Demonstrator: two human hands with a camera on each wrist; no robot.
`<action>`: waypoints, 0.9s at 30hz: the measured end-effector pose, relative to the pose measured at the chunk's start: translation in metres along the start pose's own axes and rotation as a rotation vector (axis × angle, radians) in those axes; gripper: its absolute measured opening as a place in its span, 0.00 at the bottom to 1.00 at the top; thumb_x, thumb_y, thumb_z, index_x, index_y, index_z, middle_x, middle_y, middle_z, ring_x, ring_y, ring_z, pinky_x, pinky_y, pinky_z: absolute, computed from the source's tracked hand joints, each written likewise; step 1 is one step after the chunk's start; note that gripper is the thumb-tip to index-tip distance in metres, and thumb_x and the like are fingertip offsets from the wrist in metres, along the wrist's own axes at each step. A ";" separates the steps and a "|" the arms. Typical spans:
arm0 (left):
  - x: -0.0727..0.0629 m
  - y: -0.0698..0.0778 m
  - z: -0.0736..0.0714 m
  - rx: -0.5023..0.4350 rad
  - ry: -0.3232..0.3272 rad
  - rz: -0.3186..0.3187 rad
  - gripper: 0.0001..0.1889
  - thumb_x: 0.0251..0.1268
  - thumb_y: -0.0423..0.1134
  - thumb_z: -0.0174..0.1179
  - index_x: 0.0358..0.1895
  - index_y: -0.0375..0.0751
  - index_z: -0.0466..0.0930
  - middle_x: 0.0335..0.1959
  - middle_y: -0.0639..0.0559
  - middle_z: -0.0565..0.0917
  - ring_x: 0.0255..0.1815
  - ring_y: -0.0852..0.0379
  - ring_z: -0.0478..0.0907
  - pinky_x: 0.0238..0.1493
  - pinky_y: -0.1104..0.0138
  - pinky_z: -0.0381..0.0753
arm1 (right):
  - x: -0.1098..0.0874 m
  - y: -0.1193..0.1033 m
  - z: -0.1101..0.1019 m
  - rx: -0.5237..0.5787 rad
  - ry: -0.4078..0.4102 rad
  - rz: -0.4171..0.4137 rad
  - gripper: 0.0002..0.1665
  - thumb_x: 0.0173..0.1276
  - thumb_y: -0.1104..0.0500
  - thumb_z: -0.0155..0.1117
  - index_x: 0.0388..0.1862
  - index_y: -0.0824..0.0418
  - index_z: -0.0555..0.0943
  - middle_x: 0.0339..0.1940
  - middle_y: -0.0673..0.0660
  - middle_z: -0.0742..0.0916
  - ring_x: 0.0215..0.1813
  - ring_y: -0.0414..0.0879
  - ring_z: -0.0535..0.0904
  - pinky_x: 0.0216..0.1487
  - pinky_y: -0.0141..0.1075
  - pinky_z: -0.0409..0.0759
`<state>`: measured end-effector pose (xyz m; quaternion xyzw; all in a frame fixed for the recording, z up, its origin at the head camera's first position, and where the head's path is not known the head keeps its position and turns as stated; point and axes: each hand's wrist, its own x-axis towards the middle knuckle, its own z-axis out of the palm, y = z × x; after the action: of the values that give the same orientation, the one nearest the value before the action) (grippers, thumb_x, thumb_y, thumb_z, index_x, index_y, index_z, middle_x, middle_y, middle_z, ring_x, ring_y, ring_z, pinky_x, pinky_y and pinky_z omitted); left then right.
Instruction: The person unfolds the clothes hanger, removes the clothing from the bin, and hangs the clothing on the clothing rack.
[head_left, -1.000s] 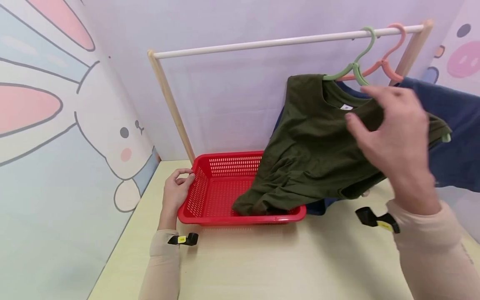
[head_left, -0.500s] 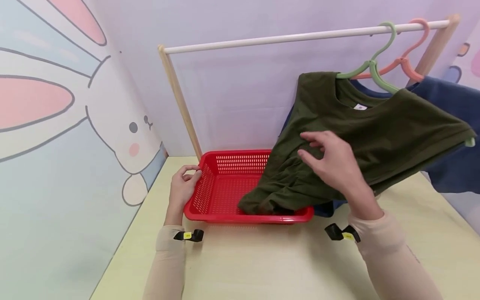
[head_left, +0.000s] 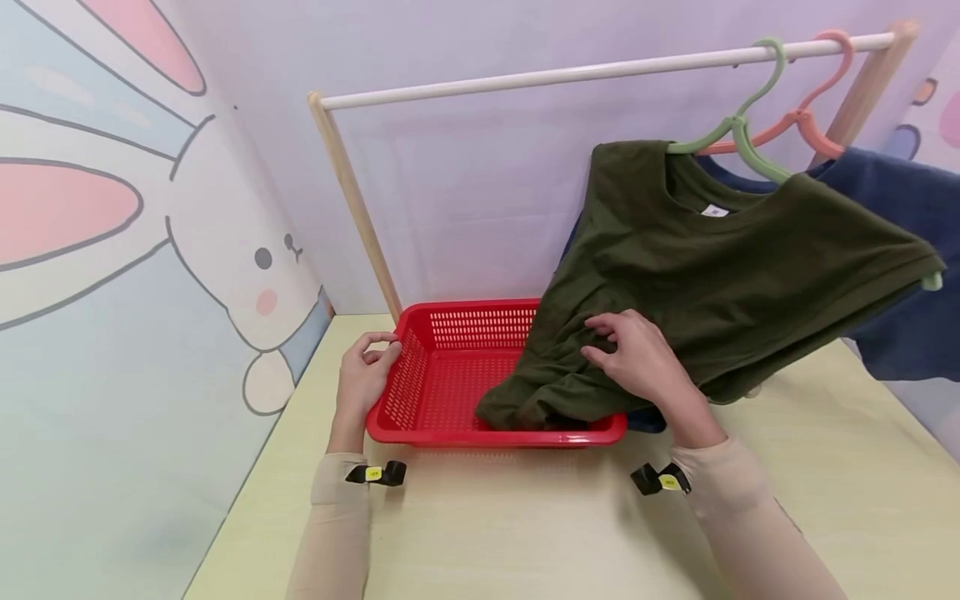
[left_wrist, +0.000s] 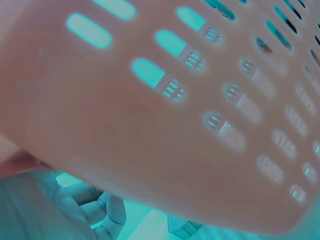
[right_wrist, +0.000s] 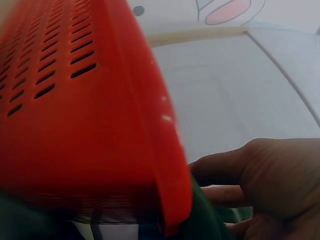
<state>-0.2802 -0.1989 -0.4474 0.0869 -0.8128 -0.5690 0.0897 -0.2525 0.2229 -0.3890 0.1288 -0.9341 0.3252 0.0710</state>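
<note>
My left hand (head_left: pixel 362 379) grips the left rim of a red perforated plastic basket (head_left: pixel 495 438), with thumb and fingers at its edge; the left wrist view has the basket wall (left_wrist: pixel 100 115) above the curled fingers. A dark green T-shirt (head_left: pixel 697 267) hangs on a light green hanger (head_left: pixel 738 125), its lower end gathered inside the basket's right part. Over the bunched fabric is my right hand (head_left: pixel 637 354), fingers loosely bent and thumb apart. In the right wrist view this hand (right_wrist: pixel 270 185) is beside the basket's rim, partly overlapping the green cloth.
Behind the green shirt, a navy shirt (head_left: pixel 907 208) hangs from a pink hanger (head_left: pixel 806 121). Both hangers hook over the right end of a white rod (head_left: pixel 525 81) on wooden posts. Basket and rack stand on a pale table (head_left: pixel 510 533), with a rabbit-painted wall (head_left: pixel 247 300) at left.
My right hand has come down and left from the shirt's collar to the bunched fabric by the basket. The left hand stays at the basket rim. The view shifted slightly.
</note>
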 end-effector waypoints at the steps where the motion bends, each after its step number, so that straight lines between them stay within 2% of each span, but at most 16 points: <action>1: 0.000 0.000 0.000 -0.003 0.001 0.002 0.19 0.84 0.53 0.65 0.69 0.51 0.82 0.58 0.36 0.90 0.48 0.46 0.92 0.45 0.62 0.93 | 0.001 0.001 0.001 -0.005 -0.013 0.006 0.25 0.78 0.57 0.75 0.69 0.67 0.86 0.60 0.69 0.86 0.63 0.65 0.81 0.67 0.63 0.80; 6: -0.001 -0.001 0.000 -0.017 0.004 0.005 0.19 0.84 0.53 0.66 0.69 0.51 0.82 0.58 0.36 0.90 0.49 0.45 0.92 0.45 0.62 0.93 | 0.003 0.007 0.003 -0.036 -0.026 0.009 0.20 0.76 0.59 0.77 0.63 0.65 0.90 0.56 0.69 0.88 0.59 0.64 0.80 0.63 0.62 0.80; 12: 0.000 -0.001 0.001 -0.013 0.011 0.006 0.19 0.84 0.53 0.65 0.68 0.51 0.82 0.57 0.36 0.90 0.47 0.46 0.92 0.43 0.63 0.93 | 0.004 0.013 0.002 -0.036 -0.010 -0.024 0.03 0.76 0.61 0.75 0.42 0.59 0.94 0.38 0.58 0.92 0.44 0.56 0.83 0.48 0.52 0.81; 16: 0.000 -0.001 0.002 -0.008 0.014 0.007 0.19 0.84 0.53 0.65 0.68 0.51 0.82 0.56 0.35 0.90 0.46 0.47 0.92 0.43 0.63 0.93 | 0.002 0.012 0.000 -0.017 0.003 -0.027 0.05 0.77 0.62 0.74 0.38 0.59 0.92 0.33 0.54 0.89 0.38 0.53 0.80 0.43 0.45 0.78; 19: 0.000 -0.002 0.002 -0.011 0.015 0.002 0.19 0.84 0.53 0.65 0.68 0.52 0.82 0.56 0.35 0.90 0.46 0.47 0.92 0.43 0.63 0.93 | 0.000 0.010 -0.004 0.000 0.069 -0.046 0.05 0.77 0.62 0.74 0.38 0.60 0.92 0.35 0.56 0.88 0.39 0.53 0.80 0.43 0.45 0.77; 24: 0.000 -0.002 0.002 -0.019 0.014 0.006 0.20 0.84 0.54 0.66 0.68 0.52 0.82 0.56 0.36 0.89 0.46 0.47 0.92 0.43 0.63 0.93 | -0.006 0.009 -0.015 0.025 0.252 -0.080 0.05 0.77 0.61 0.76 0.40 0.61 0.93 0.38 0.60 0.88 0.40 0.55 0.80 0.44 0.47 0.77; 27: 0.000 -0.003 0.001 -0.021 0.014 0.009 0.20 0.83 0.54 0.66 0.68 0.52 0.82 0.56 0.35 0.90 0.46 0.46 0.93 0.43 0.63 0.93 | -0.009 0.010 -0.024 0.038 0.348 -0.062 0.06 0.78 0.58 0.76 0.43 0.61 0.93 0.40 0.60 0.88 0.41 0.55 0.80 0.44 0.46 0.75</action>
<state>-0.2805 -0.1988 -0.4508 0.0863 -0.8064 -0.5766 0.0988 -0.2452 0.2472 -0.3777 0.1006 -0.8970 0.3577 0.2392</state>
